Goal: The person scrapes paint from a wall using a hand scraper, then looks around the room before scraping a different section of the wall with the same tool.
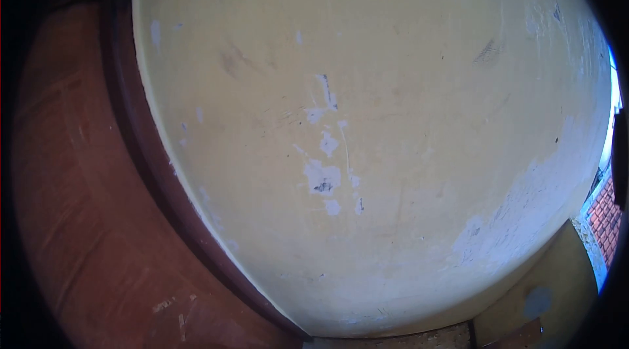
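Yellow wall (393, 54): finish covering most, lacking at pale patches (316, 173), centre and 4 o'clock | both hands: not showing; cannot tell whether open or closed

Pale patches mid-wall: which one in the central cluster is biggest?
The broad, ragged patch just above the small round one; it spreads wider than the others and has a dark smudge inside.

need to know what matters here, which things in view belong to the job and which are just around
Likely the job: yellow wall; its pale patches.
Likely just around: reddish-brown surface; dark brown trim; red tiles.
No hands or tools show.
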### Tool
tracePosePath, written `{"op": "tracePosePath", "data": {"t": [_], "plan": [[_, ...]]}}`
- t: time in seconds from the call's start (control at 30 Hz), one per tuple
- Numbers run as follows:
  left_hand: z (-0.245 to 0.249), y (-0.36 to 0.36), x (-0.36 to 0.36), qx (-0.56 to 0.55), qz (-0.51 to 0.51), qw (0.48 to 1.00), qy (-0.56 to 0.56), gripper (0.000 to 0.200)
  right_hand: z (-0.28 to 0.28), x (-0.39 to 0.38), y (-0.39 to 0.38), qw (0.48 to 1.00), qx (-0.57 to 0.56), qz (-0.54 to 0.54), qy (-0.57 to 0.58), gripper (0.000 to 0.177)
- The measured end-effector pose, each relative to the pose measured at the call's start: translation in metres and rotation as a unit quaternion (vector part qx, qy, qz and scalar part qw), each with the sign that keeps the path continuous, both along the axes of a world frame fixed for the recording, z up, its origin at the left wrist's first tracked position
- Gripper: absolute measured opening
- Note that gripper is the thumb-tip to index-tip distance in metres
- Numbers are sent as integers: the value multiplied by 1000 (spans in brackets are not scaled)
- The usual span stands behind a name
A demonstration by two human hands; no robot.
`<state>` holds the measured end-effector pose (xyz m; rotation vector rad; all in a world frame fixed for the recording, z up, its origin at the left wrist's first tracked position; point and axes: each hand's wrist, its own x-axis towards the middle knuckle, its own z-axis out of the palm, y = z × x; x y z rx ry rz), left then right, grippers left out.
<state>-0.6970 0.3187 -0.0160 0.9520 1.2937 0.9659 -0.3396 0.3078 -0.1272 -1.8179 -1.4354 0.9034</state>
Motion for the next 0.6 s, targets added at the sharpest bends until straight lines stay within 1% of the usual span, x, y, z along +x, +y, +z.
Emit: {"op": "tracePosePath", "data": {"t": [0.17, 0.3, 0.43, 0.6], "plan": [[4, 17, 13, 7, -21, 1000, 1, 21, -9, -1, 9, 1000, 1, -15, 1, 41], [2, 18, 19, 13, -44, 999, 1, 21, -17, -3, -17, 1000, 8, -24, 13, 41], [-7, 5, 25, 18, -66, 998, -4, 20, -34, -10, -83, 999, 9, -25, 35, 42], [-20, -23, 42, 24, -108, 994, -13, 20, -85, -31, -216, 996, -12, -16, 83, 43]]}}
